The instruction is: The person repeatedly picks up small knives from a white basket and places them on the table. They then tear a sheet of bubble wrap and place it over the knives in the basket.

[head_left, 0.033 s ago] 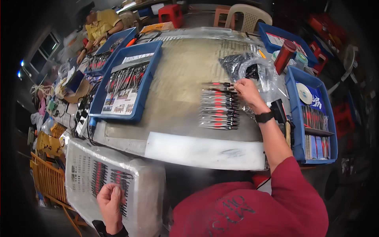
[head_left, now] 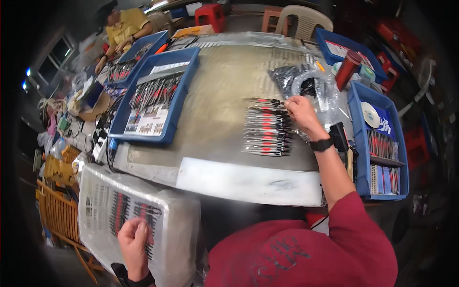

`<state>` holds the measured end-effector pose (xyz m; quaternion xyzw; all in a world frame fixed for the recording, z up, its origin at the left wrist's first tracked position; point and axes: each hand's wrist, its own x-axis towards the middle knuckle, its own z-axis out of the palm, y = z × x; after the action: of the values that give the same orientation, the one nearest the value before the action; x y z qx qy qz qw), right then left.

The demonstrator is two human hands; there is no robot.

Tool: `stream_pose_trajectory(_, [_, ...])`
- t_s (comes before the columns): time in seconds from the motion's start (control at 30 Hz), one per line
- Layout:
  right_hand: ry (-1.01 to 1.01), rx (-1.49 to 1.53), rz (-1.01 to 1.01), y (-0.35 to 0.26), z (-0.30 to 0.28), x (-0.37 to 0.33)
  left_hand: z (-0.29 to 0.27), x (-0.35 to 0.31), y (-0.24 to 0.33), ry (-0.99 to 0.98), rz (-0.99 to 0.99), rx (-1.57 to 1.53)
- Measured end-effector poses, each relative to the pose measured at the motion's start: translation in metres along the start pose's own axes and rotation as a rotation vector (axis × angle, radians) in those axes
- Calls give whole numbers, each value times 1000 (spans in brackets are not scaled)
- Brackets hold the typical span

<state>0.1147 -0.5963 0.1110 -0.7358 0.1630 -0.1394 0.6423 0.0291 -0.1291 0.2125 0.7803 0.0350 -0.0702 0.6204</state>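
Slim pointed tools with silvery tips, red middles and black ends lie side by side in a column (head_left: 267, 130) on the table. At its far end, my right hand (head_left: 301, 111) pinches the black end of one such slim tool (head_left: 263, 101). My left hand (head_left: 135, 241) is closed, thumb against fingers, over a white plastic basket (head_left: 95, 184) lined with clear film. Whatever it may hold is hidden. Beneath and beyond that hand, rows of black-and-red pieces (head_left: 119, 210) lie in the basket.
A blue tray (head_left: 167, 129) of similar tools stands left on the table (head_left: 224, 81); another blue tray (head_left: 404, 179) stands right. Clear plastic bags (head_left: 325, 95) and a dark red cylinder (head_left: 348, 69) lie beyond my right hand. A person in yellow (head_left: 129, 28) sits far left.
The whole view has shifted very slightly. Both hands keep the same places and grips.
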Motion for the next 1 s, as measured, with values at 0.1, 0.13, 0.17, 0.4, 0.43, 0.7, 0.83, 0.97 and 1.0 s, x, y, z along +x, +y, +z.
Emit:
stream_pose_trajectory(0.1, [-81,157,-22,-25,37,-38,8,5,2,-17,-52,-23])
stream_pose_trajectory(0.13, [-140,221,-39,-32,52,-52,12,8,3,-33,-63,-38])
stream_pose_trajectory(0.17, [-163,215,-9,-37,68,-68,16,10,3,-43,-104,-67])
stream_pose_trajectory(0.4, [-495,409,17,-55,157,-157,44,18,-4,-224,-323,-370])
stream_pose_trajectory(0.43, [-527,427,24,-55,164,-164,46,17,-5,-203,-336,-412])
stream_pose_trajectory(0.7, [-628,172,-169,-52,183,-181,6,18,-13,27,-145,-527])
stream_pose_trajectory(0.83, [-524,239,-65,-44,169,-165,-51,29,-33,287,27,-375])
stream_pose_trajectory(0.97, [-449,228,-66,-31,157,-154,-92,32,-81,380,-242,-131])
stream_pose_trajectory(1.0, [-442,224,-59,-28,155,-153,-98,31,-97,365,-314,-71])
